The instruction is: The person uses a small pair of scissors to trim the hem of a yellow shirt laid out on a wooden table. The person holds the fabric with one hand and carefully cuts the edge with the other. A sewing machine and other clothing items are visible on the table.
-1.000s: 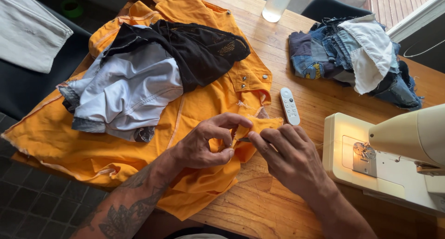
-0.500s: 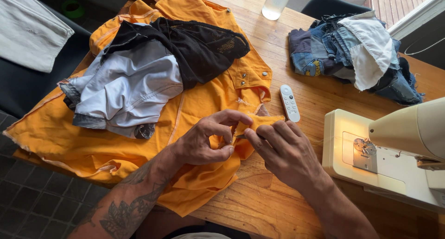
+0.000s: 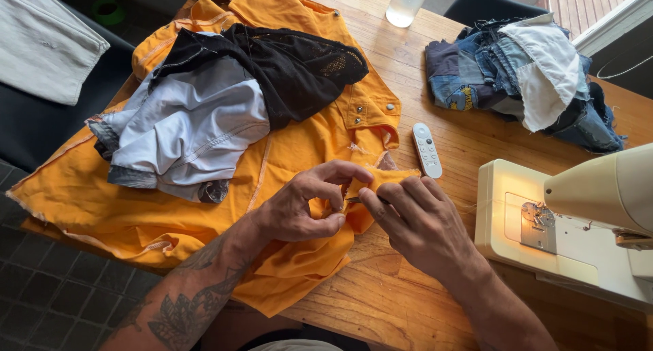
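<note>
The orange garment [image 3: 204, 208] lies spread across the near left part of the wooden desk [image 3: 422, 283], and I have one small edge of it lifted between my two hands. My left hand [image 3: 303, 208] has its grip closed on a fold of the orange cloth, thumb and forefinger pinched together above it. My right hand [image 3: 415, 218] meets it from the other side, its grip also closed on the same fold, with what looks like a thin dark tool pinched at the fingertips; it is too small for me to tell what it is.

On top of the garment farther from me sit a pale grey piece of clothing [image 3: 190, 130] and a black one [image 3: 299, 65] partly over it. Just beyond my right hand lies a white remote control [image 3: 427, 149]. To my right stands a cream sewing machine [image 3: 564, 222]. At the far right is a heap of denim scraps [image 3: 517, 79], and a clear glass [image 3: 407, 3] stands at the far edge.
</note>
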